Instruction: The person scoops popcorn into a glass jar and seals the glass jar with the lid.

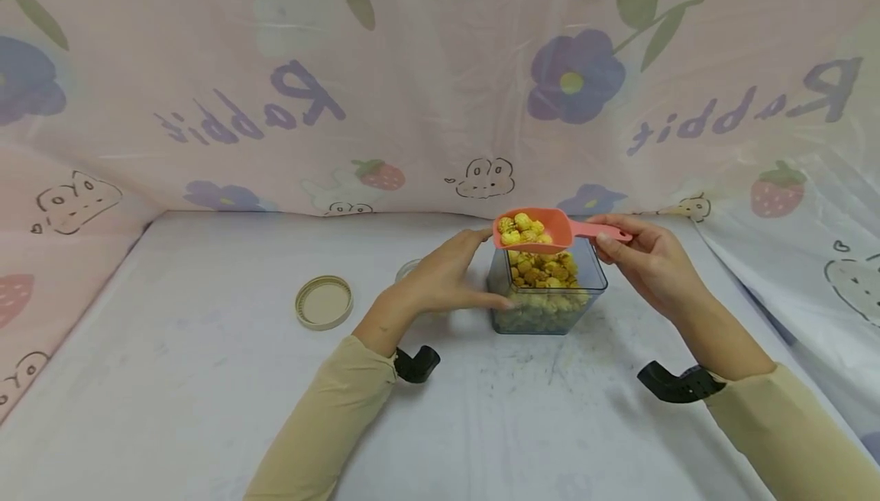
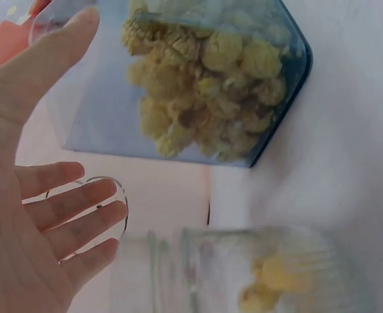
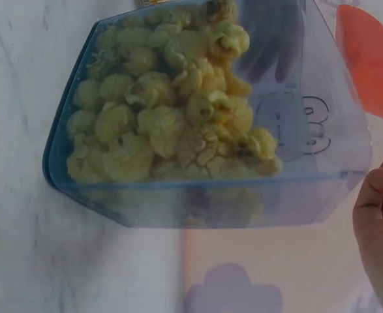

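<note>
My right hand [image 1: 656, 268] pinches the handle of an orange-pink scoop [image 1: 562, 230], which carries several yellow popcorn pieces [image 1: 522, 226] above a clear square container [image 1: 539, 321]. More popcorn [image 1: 550, 270] fills part of that container. My left hand [image 1: 440, 279] has its fingers spread at the container's left side, with the thumb close to its wall; I cannot tell whether it touches. Mostly hidden behind this hand in the head view is a glass jar [image 2: 328, 267]. A few popcorn pieces [image 2: 269, 280] show inside the jar in the left wrist view.
A round beige lid [image 1: 324, 302] lies on the white table surface [image 1: 172, 363] to the left of the jar. Behind the table hangs a pink printed curtain [image 1: 419, 104], which also borders the left side. Black wrist mounts [image 1: 677, 383] are on both forearms.
</note>
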Motion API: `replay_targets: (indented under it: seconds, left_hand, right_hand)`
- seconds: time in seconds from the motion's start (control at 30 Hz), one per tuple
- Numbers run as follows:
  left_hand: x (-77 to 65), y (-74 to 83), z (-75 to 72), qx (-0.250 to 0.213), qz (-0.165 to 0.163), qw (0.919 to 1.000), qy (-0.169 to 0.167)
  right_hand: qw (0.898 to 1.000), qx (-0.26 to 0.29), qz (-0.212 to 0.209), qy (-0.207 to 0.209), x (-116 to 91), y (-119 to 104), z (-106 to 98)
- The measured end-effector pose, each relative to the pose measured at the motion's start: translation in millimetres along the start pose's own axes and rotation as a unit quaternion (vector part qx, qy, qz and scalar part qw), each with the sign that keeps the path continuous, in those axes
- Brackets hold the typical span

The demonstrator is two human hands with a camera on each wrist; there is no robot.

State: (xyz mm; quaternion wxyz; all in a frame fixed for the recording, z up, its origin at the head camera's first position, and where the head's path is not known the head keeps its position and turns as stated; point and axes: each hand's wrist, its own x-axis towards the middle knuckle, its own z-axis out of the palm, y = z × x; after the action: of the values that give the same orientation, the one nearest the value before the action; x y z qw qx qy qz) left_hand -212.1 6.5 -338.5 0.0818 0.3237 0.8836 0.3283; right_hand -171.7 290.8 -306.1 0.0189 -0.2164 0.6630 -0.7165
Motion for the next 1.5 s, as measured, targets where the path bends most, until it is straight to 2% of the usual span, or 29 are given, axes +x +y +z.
replay_targets:
  seconds: [0.2,0.33,0.63,0.87,1.3,1.5]
  left_hand:
    - [-9.0,-5.0,-7.4,0.023,-0.013,0.9996,0.011]
    - [-16.2,-11.7,-11.4,0.029,-0.009,0.9993,0.019]
    - [-34.2,-28.6,-19.8,0.018,-0.004,0.9993,0.032]
    - [-44.7,-39.1,-21.7,0.005,-0.016,0.9993,0.033]
    - [-58.7,-55.2,-23.8,-0.013,-0.029,0.9983,0.049]
    - [-62.8,-58.7,-24.9,-0.017,-0.025,0.9979,0.058]
  right_hand:
    - [1.0,-0.017,0.006,-0.003,3.1,0.9,3.1]
    - [1.0,-0.026,0.011,-0.003,5.6,-0.6,6.2]
    - [0.999,-0.041,0.016,-0.012,12.3,-2.6,15.6]
    - [0.998,-0.06,0.019,-0.021,18.0,-3.1,22.3]
    - [0.994,-0.095,0.047,-0.02,28.8,-1.8,35.6]
    - [0.99,-0.116,0.077,-0.012,33.2,-0.7,42.1]
